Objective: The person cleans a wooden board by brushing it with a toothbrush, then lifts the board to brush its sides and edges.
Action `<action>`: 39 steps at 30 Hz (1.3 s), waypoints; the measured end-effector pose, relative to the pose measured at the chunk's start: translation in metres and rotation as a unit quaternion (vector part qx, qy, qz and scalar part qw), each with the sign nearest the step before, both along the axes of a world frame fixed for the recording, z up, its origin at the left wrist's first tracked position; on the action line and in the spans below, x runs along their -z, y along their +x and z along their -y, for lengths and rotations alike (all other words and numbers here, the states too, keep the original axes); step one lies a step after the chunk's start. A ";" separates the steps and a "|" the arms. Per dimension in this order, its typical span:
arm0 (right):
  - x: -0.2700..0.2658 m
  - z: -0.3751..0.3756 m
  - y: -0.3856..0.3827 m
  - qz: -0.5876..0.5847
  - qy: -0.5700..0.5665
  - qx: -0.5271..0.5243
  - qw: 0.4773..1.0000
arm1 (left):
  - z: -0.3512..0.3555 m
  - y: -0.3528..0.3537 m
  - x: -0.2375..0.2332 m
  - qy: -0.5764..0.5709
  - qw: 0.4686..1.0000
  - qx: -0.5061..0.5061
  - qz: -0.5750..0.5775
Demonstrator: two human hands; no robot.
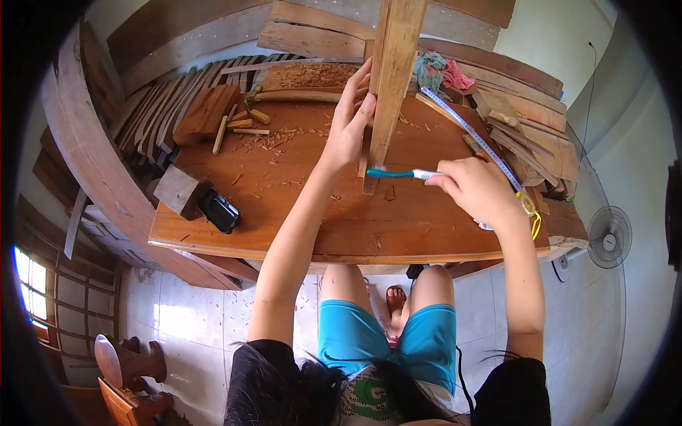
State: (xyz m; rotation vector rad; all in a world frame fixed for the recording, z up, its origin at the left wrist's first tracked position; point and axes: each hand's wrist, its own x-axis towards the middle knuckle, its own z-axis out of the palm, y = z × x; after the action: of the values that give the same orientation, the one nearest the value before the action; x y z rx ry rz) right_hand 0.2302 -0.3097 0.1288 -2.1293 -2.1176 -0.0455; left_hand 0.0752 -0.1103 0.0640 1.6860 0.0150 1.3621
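My left hand [352, 121] is wrapped round the left side of a long wooden piece [394, 78], which stands tilted up from the brown table [298, 213]. In my right hand [469, 184] is a toothbrush [398, 173] with a teal and white handle. Its bristle head touches or lies very close to the lower end of the wood; exact contact is hard to tell. My right fingers are closed round the white end of the handle. Wood shavings [273, 138] are scattered on the tabletop to the left of the wood.
A black tray [219, 210] sits beside a wooden block [177, 190] at the left. A measuring tape [472, 135] stretches along the right side. Stacked planks [526, 106], cloths [455, 74] and small wood sticks [220, 135] lie round the back. A fan [609, 237] stands at the right.
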 end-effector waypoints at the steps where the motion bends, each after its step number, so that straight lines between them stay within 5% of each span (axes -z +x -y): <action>1: 0.003 -0.001 0.002 -0.006 0.026 -0.005 1.000 | 0.000 0.001 0.001 0.000 1.000 0.004 0.004; 5: 0.004 0.000 0.002 -0.155 0.147 0.012 0.977 | -0.001 0.000 0.000 0.001 1.000 0.005 0.008; 8: 0.024 -0.003 0.000 -0.156 0.176 -0.022 0.972 | -0.001 0.000 0.001 0.011 1.000 0.002 0.008; 12: 0.057 -0.007 -0.003 -0.072 0.093 -0.030 0.993 | 0.002 0.000 -0.001 0.007 1.000 -0.005 0.008; 19: 0.048 -0.004 -0.003 -0.275 0.128 -0.017 0.953 | -0.004 -0.001 0.002 0.009 1.000 -0.002 0.004; 23: 0.066 -0.006 0.011 -0.149 0.040 -0.023 0.988 | -0.013 0.001 0.008 0.064 0.995 -0.082 0.004; 29: 0.068 -0.018 0.003 -0.451 0.252 -0.029 0.856 | -0.001 0.002 0.004 0.016 0.992 -0.119 0.044; 32: 0.071 -0.040 -0.015 -0.463 0.339 -0.066 0.816 | -0.002 0.004 0.004 0.035 0.981 -0.190 0.023; 36: 0.060 -0.055 -0.036 -0.407 0.347 0.024 0.845 | -0.001 -0.004 0.000 0.077 0.951 -0.281 -0.105; 39: 0.057 -0.062 -0.033 -0.436 0.354 0.002 0.827 | -0.024 0.002 0.016 0.044 0.967 -0.247 -0.035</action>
State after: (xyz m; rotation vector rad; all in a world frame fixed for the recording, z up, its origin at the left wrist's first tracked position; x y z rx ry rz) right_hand 0.1971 -0.2474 0.0713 -1.3103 -1.2571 0.1082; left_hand 0.0775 -0.0867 0.0480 1.8828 0.4477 1.6815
